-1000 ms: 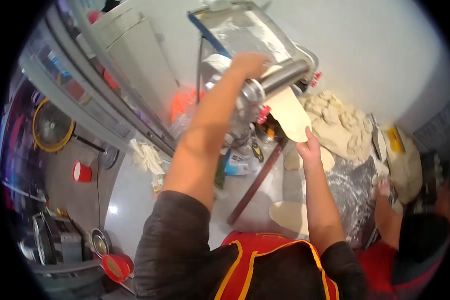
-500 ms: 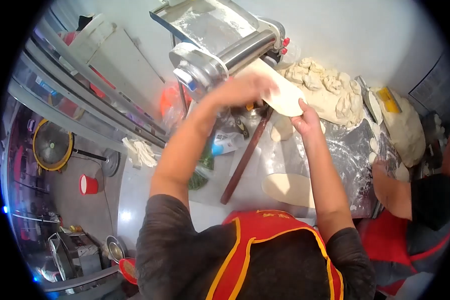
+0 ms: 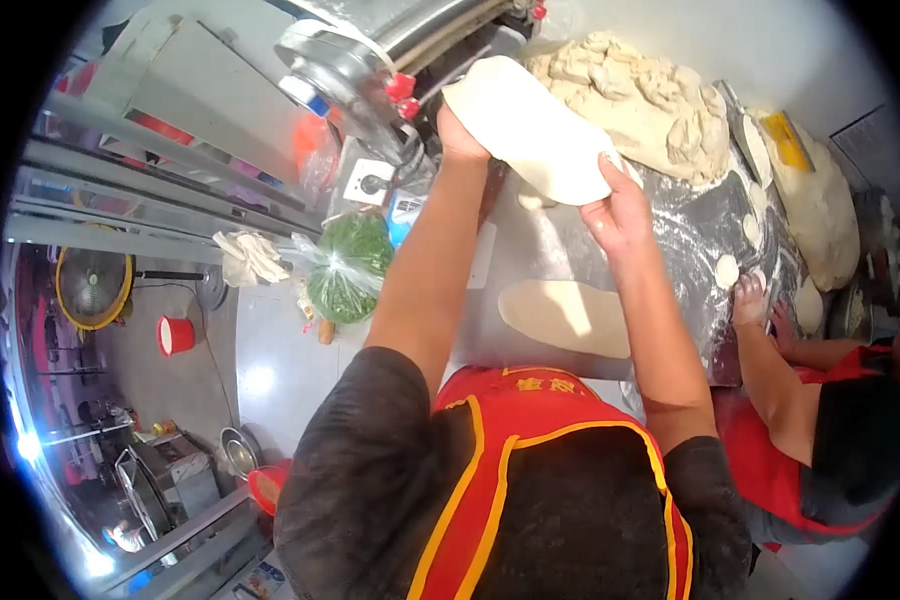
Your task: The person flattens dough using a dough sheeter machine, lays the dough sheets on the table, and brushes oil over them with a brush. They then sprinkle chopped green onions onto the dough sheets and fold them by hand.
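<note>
A long flat oval dough sheet [image 3: 535, 130] hangs between my two hands, clear of the roller machine [image 3: 345, 75]. My left hand [image 3: 460, 130] holds its left end, with the fingers mostly hidden beneath the dough. At the right end, my right hand [image 3: 618, 208] pinches the edge, thumb on top. Below them, a second oval sheet [image 3: 565, 318] lies flat on the work surface. A large lumpy mass of dough [image 3: 640, 100] rests just behind my right hand.
A co-worker's hands [image 3: 755, 302] are at small dough pieces [image 3: 727, 271] on the right of the floured surface. Another big dough lump [image 3: 815, 215] lies beyond. A bag of greens [image 3: 348, 265] and a cloth [image 3: 250, 258] are at the left.
The dough sheet has come out of the rollers and away from the machine. My left hand has taken hold of its left end. The view has shifted, with the machine now higher in it.
</note>
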Demonstrator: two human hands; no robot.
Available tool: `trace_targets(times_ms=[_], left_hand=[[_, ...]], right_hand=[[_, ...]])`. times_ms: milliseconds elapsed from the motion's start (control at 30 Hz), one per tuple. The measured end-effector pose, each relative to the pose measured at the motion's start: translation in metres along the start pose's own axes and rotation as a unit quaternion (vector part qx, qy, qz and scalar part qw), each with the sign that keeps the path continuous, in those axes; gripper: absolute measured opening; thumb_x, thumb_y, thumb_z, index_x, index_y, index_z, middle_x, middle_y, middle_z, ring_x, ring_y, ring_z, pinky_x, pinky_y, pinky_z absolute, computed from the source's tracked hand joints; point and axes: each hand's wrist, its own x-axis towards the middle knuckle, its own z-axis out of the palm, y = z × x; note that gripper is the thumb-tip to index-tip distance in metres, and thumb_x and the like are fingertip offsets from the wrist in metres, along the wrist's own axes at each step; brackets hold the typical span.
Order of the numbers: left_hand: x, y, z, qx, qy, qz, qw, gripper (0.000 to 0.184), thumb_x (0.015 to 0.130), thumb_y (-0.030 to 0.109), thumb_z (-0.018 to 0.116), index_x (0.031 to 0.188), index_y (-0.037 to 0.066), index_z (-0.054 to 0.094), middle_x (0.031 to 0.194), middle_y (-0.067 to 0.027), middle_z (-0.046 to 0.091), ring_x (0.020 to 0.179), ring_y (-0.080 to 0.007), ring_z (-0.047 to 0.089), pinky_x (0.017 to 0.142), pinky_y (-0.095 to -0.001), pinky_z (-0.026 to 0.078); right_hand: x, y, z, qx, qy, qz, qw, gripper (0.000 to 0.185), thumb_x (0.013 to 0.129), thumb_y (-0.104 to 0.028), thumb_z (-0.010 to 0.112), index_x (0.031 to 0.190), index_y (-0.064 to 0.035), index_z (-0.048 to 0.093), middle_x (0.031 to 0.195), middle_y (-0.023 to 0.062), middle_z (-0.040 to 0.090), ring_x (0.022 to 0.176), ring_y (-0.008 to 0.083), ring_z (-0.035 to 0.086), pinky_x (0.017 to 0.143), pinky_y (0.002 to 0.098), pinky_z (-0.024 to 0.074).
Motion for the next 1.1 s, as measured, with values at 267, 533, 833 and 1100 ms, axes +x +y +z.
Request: trace_targets(times_ms=[267, 533, 833, 1100], left_hand=[[-0.119, -0.071, 0.006, 0.031, 0.202, -0.127, 0.971, 0.047, 0.096, 0.036, 0.033, 0.13, 0.003, 0.039, 0.132, -0.0132, 0.043, 0.122, -0.0301, 0.041, 0.105, -0.0455, 0.029], [-0.181, -0.095, -0.077, 0.017, 0.29, -0.143, 0.946, 0.045, 0.096, 0.028, 0.035, 0.131, -0.001, 0.033, 0.134, -0.0162, 0.04, 0.125, -0.0312, 0.036, 0.107, -0.0439, 0.025], [-0.182, -0.076, -0.017, -0.007, 0.251, -0.152, 0.956, 0.044, 0.095, 0.028, 0.038, 0.13, 0.001, 0.037, 0.135, -0.0143, 0.04, 0.126, -0.0295, 0.035, 0.107, -0.0465, 0.023], [-0.222, -0.042, -0.024, -0.033, 0.277, -0.123, 0.952, 0.041, 0.095, 0.027, 0.04, 0.128, 0.003, 0.039, 0.129, -0.0133, 0.047, 0.119, -0.0281, 0.043, 0.103, -0.0449, 0.032]], right_hand=[[-0.033, -0.07, -0.136, -0.22, 0.153, 0.074, 0.96, 0.059, 0.088, -0.009, 0.053, 0.137, 0.0006, 0.021, 0.12, 0.0171, 0.05, 0.103, 0.025, 0.057, 0.082, 0.0377, 0.0521], [-0.012, -0.057, -0.217, -0.36, 0.187, 0.154, 0.901, 0.052, 0.086, -0.009, 0.057, 0.129, 0.0066, 0.031, 0.108, 0.0133, 0.057, 0.09, 0.0202, 0.06, 0.077, 0.0329, 0.0522], [-0.035, -0.066, -0.149, -0.282, 0.13, 0.181, 0.933, 0.055, 0.085, -0.009, 0.056, 0.132, 0.0043, 0.031, 0.108, 0.0142, 0.058, 0.09, 0.0201, 0.06, 0.074, 0.031, 0.0513], [-0.05, 0.061, -0.097, -0.516, -0.204, 0.12, 0.823, 0.042, 0.087, -0.021, 0.055, 0.123, -0.0001, 0.048, 0.106, 0.0084, 0.055, 0.096, 0.0155, 0.051, 0.081, 0.0315, 0.0435]])
